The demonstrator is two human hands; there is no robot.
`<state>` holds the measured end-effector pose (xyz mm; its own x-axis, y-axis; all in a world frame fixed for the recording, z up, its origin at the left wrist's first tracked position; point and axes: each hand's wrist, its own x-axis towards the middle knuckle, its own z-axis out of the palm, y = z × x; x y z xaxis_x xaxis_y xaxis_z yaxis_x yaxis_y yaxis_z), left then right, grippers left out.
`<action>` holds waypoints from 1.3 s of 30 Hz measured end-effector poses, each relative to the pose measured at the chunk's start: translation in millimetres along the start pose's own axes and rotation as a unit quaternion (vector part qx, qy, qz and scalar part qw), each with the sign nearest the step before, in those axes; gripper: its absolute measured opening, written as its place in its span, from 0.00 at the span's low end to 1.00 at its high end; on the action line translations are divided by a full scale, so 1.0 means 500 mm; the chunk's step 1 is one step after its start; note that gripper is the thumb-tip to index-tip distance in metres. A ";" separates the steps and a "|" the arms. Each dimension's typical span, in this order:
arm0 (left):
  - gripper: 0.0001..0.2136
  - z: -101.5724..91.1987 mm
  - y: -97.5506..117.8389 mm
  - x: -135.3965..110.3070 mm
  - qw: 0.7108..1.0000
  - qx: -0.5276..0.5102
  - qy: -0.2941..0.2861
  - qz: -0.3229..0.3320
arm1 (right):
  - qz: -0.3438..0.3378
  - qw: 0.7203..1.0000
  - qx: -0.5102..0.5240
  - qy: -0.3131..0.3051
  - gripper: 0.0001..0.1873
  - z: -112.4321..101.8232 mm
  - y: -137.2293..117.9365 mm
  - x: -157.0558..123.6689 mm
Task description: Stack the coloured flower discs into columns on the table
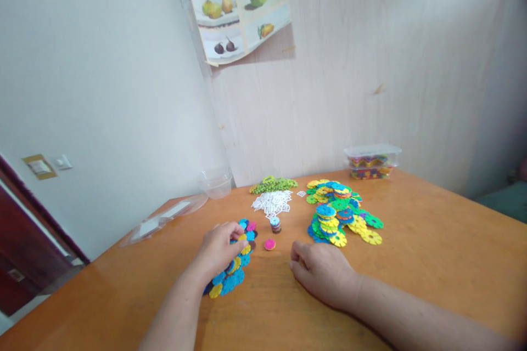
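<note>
Wooden table (432,263): orange-brown top, takes up most of the view and carries everything below.
Wall poster (242,13): fruit pictures (pears, an apple, figs), one corner peeling off the wall.
Big disc pile (341,213): yellow, green and blue flower-shaped plastic discs, spread out right of centre, well apart from both hands.
Clear lid (164,218): lying flat at the table's left edge, with a clear tub (216,182) just behind it near the wall.
Lidded box (373,162): clear, full of more coloured pieces, at the back by the wall.
Small disc pile (230,277): mostly blue with some yellow and pink, sitting right under the left hand.
Left hand (218,249): resting on that small pile, fingers curled over a disc or two at the top (can't tell if it's actually gripping one).
Right hand (319,271): flat on the bare wood, fingers loosely bent, holding nothing.
White pieces (272,203): little heap mid-table, green bits (274,184) behind it.
Pink disc (269,244): alone between the two hands.
Tiny stack (275,224): a few discs piled up, just behind the pink one.
</note>
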<state>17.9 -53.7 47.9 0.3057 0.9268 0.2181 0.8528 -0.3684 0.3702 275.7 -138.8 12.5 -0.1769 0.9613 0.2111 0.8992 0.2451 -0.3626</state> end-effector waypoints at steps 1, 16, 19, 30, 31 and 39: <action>0.10 0.006 0.009 0.002 1.000 -0.004 0.003 0.023 | 0.000 1.000 0.000 0.000 0.10 0.000 0.000 0.001; 0.09 0.072 0.091 0.011 0.991 0.046 0.015 0.127 | 0.001 1.000 -0.006 0.009 0.10 -0.004 -0.004 0.000; 0.09 0.076 0.093 0.012 0.992 0.040 0.009 0.123 | 0.002 1.000 -0.004 0.007 0.10 -0.004 -0.003 -0.001; 0.11 0.016 0.026 0.018 0.998 -0.002 0.048 0.051 | 0.004 1.000 0.007 -0.008 0.10 -0.005 -0.002 0.000; 0.11 0.011 0.013 0.017 0.998 -0.006 0.056 0.025 | 0.004 1.000 0.006 -0.008 0.10 -0.005 -0.001 -0.001; 0.12 -0.007 -0.030 0.002 0.995 0.096 -0.026 -0.030 | 0.007 1.000 0.003 -0.010 0.10 -0.006 -0.002 -0.001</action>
<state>4.0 -47.4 45.6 0.2690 0.9509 0.1528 0.9335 -0.2965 0.2017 276.2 -139.7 15.7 -0.1733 0.9669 0.1873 0.8989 0.2330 -0.3710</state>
